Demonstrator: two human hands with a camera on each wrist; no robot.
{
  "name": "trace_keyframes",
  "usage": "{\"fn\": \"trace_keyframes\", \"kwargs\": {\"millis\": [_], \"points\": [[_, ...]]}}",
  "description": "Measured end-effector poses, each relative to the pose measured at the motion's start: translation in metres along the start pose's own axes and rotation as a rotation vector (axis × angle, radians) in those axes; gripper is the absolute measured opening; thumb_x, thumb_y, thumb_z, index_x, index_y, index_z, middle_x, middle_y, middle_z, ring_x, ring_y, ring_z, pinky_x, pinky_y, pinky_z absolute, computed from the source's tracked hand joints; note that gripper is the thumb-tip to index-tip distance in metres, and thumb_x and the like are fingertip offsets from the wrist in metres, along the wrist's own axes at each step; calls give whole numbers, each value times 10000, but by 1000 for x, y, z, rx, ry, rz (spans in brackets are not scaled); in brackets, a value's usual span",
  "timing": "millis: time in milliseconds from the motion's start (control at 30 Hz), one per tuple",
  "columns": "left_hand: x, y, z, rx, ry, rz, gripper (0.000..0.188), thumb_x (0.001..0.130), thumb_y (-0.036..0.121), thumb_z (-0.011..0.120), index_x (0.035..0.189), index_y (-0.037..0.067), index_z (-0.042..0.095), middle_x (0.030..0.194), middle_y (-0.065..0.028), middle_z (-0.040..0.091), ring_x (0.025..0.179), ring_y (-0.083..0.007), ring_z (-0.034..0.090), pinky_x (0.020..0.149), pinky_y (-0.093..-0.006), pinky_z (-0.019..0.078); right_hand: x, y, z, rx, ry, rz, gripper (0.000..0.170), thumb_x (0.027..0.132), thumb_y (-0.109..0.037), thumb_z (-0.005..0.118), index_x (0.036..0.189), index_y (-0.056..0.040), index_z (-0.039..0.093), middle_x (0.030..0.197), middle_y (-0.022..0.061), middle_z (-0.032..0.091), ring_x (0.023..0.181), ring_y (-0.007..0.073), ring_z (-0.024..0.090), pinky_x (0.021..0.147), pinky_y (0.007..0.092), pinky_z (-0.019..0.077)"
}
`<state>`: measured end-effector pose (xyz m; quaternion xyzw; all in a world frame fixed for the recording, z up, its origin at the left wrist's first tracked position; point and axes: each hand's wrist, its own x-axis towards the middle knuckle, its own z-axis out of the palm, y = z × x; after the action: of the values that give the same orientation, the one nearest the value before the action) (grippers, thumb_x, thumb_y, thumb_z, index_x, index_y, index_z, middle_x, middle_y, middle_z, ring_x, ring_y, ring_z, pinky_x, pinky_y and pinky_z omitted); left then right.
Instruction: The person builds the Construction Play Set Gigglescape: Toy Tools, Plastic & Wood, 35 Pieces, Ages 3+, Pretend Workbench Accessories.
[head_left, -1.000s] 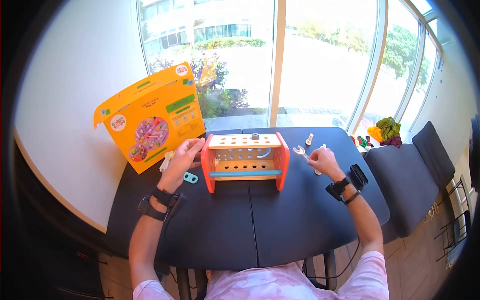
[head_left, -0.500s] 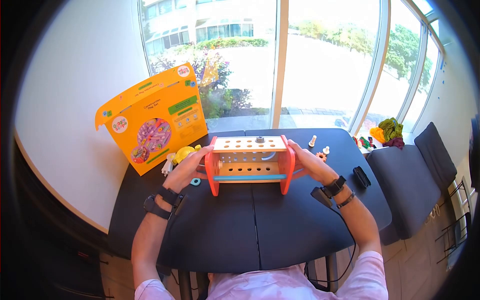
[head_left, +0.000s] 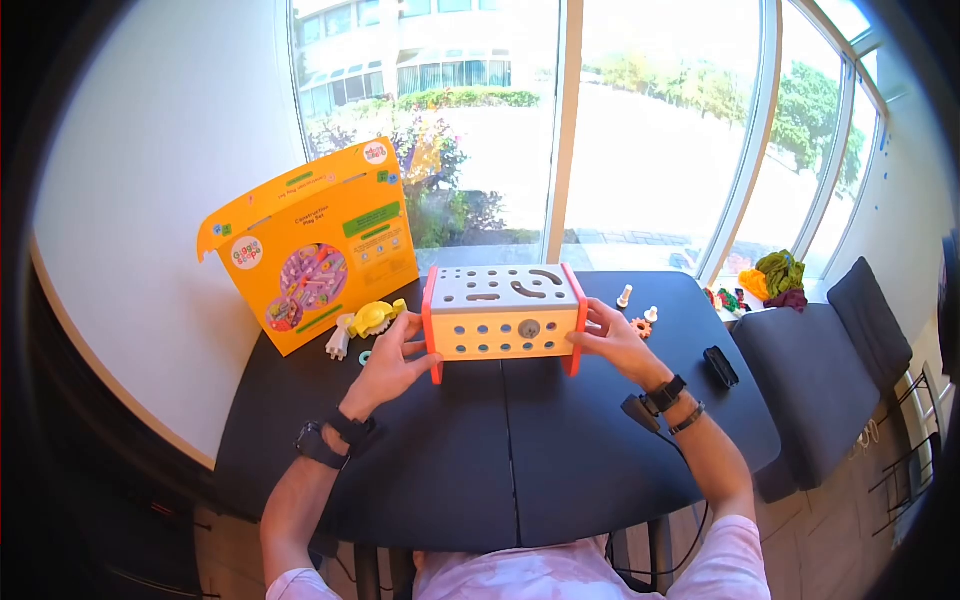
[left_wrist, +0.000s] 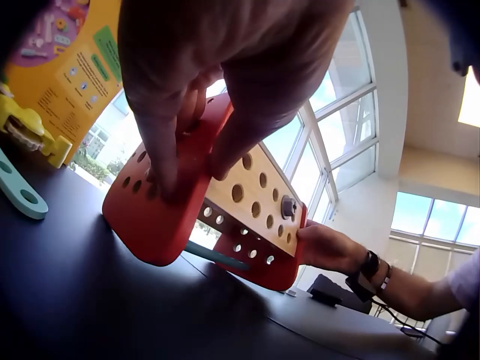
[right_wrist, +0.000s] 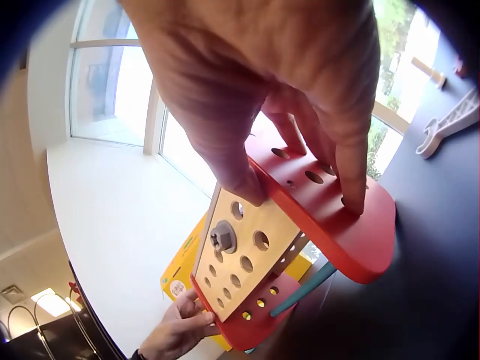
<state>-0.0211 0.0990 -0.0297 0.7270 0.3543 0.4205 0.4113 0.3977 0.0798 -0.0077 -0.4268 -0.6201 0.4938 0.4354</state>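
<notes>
Both hands hold a wooden toy workbench [head_left: 505, 330] with red end panels by its two ends. The left hand [head_left: 388, 365] grips the left panel [left_wrist: 161, 202], thumb at the near edge and fingers on the outer face. On the right panel [right_wrist: 337, 210], the right hand [head_left: 625, 345] has its thumb at the edge and fingers spread over the outside. A perforated wooden face with a grey bolt [head_left: 530, 328] is turned toward the person, and a grey slotted face [head_left: 510, 287] is on top. A teal bar [right_wrist: 304, 289] joins the panels underneath.
An orange box [head_left: 310, 240] stands at the back left, with a yellow toy piece [head_left: 375, 318], a white piece [head_left: 339, 338] and a teal strip [left_wrist: 21, 191] before it. Right of the workbench lie pegs [head_left: 625, 296], an orange gear [head_left: 641, 327] and a black case [head_left: 720, 367].
The right hand has left the light wrench-like piece and taken hold of the workbench's right end. Between both hands the workbench has tipped, so its holed top now faces the person.
</notes>
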Motion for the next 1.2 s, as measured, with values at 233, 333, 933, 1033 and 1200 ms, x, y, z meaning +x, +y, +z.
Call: {"fn": "trace_keyframes", "kwargs": {"millis": [233,333,933,1033,1200], "points": [[-10,5,6,61,50,-62,423,1017,-52,783,1314,12,489,1478,-189,698,1323,-296,741,1109,-401,609,-1,11,2,-51,-27,-50,737,988,-60,841,1629,-8,481,1617,160,580,1457,285,622,1193,424,568],[-10,6,8,61,61,-60,426,1021,-38,785,1321,8,486,1469,-182,705,1318,-298,744,1105,-402,610,-1,12,2,-42,-32,-46,759,989,-59,839,1645,-13,460,1641,164,561,1481,291,603,1209,428,555],[-23,-4,-31,63,126,-121,723,1056,29,746,1693,71,406,1710,-150,497,1280,-231,730,921,-329,652,-26,-36,-91,-457,91,-13,596,1067,-147,796,1612,-40,580,1621,161,631,1433,293,668,1168,428,577],[-25,3,-45,3,198,-133,714,1059,28,741,1688,76,406,1699,-148,498,1240,-213,738,916,-320,650,-34,-27,-117,-488,124,-4,535,1074,-135,773,1576,-30,620,1589,160,656,1411,289,684,1144,408,589],[-32,3,-71,-9,287,-150,726,1051,45,761,1685,78,408,1690,-156,495,1210,-207,745,900,-318,659,-41,10,-146,-510,139,40,512,1071,-90,734,1566,-21,626,1548,147,676,1349,268,708,1121,391,595]]}}
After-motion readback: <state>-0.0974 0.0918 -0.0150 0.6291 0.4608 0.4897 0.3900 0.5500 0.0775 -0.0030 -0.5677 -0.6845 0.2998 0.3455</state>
